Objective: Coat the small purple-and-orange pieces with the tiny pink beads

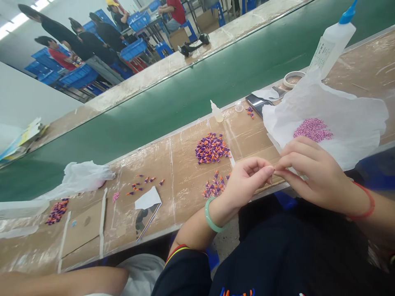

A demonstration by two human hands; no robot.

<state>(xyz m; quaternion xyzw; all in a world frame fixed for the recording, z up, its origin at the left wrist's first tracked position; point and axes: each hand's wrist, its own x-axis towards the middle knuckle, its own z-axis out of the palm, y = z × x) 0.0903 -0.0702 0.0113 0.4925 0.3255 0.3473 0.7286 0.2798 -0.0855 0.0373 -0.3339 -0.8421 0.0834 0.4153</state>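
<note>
My left hand point(247, 181), with a pale green bangle at the wrist, is closed in a pinch. Its fingertips meet those of my right hand point(311, 170), also pinched, above the table's near edge. Whatever sits between them is too small and hidden to make out. Under my left wrist lies a small group of purple-and-orange pieces point(213, 187). Beyond it is a larger pile of the same pieces point(212, 148). Past my right hand, tiny pink pieces point(313, 130) are heaped on a crumpled white sheet point(361, 123).
A small dropper bottle point(217, 113), a phone point(257, 103), a tape roll point(293, 79) and a large blue-capped bottle point(333, 49) stand or lie along the far side. Behind runs a green belt point(173, 109). A neighbour's arm point(61, 281) rests at lower left.
</note>
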